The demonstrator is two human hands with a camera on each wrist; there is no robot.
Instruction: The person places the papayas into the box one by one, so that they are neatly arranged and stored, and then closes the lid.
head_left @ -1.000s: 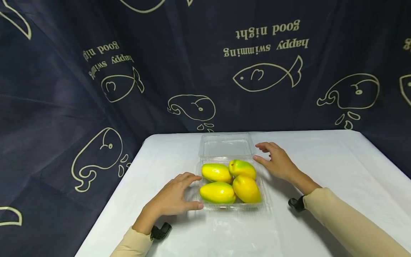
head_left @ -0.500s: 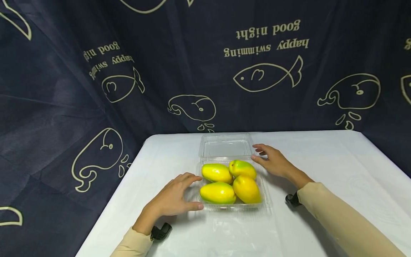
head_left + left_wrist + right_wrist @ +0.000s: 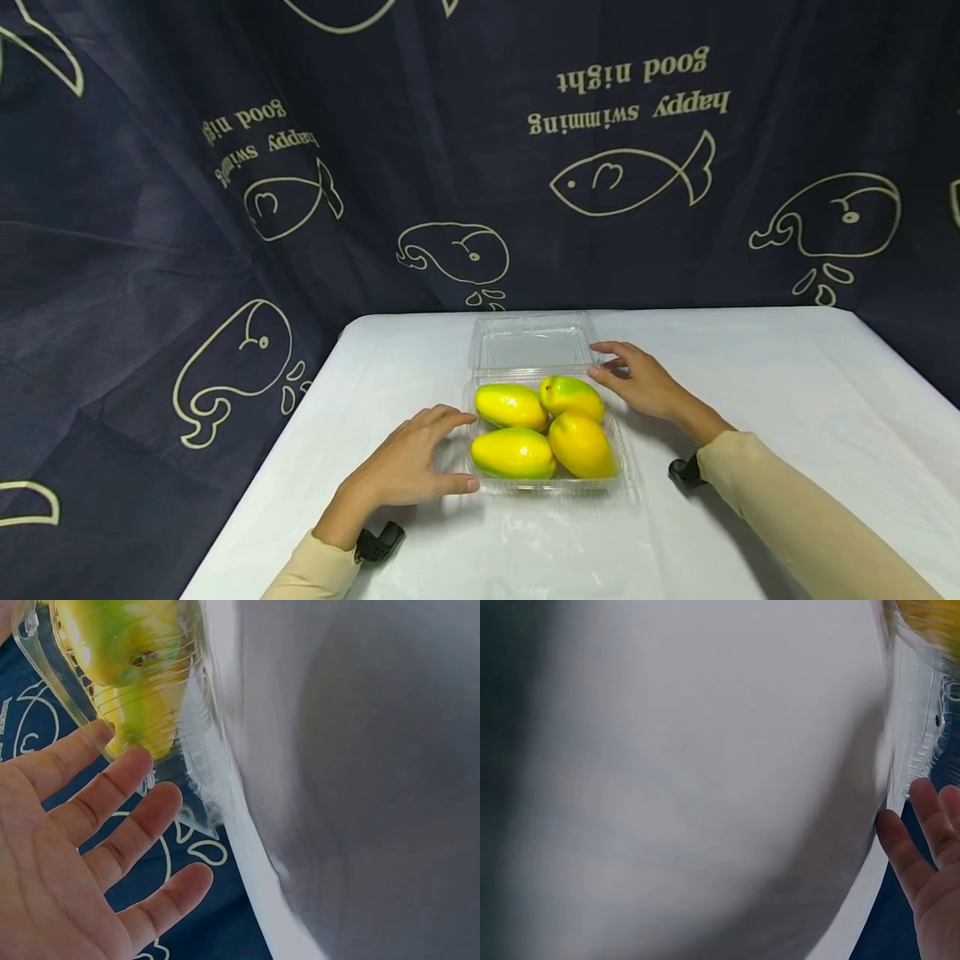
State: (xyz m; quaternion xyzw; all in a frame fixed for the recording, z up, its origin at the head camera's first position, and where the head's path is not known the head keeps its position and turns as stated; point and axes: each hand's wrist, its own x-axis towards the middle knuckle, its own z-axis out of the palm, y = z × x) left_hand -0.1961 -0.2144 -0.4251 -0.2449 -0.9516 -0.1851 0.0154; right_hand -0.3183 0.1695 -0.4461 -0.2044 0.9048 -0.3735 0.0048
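Note:
A clear plastic clamshell box (image 3: 555, 485) sits on the white table with its lid (image 3: 534, 346) folded back behind it. Several yellow-green mangoes (image 3: 513, 454) lie inside, close together. My left hand (image 3: 408, 461) is at the box's left side, thumb and fingers spread and relaxed; in the left wrist view its fingertips reach the box's edge (image 3: 56, 688), though contact is hard to tell. Beside the lid's right front corner is my right hand (image 3: 647, 385), fingers loosely bent and holding nothing. The right wrist view shows only part of that hand (image 3: 937, 881), near the clear plastic.
White cloth covers the table (image 3: 787, 400), which extends to both sides of the box. A dark blue curtain (image 3: 420, 125) with fish and whale drawings hangs behind and at the left. Each wrist wears a black camera (image 3: 380, 542).
My right hand has shifted slightly left, closer to the lid's corner. The left hand keeps its place by the box. The head view has turned very slightly.

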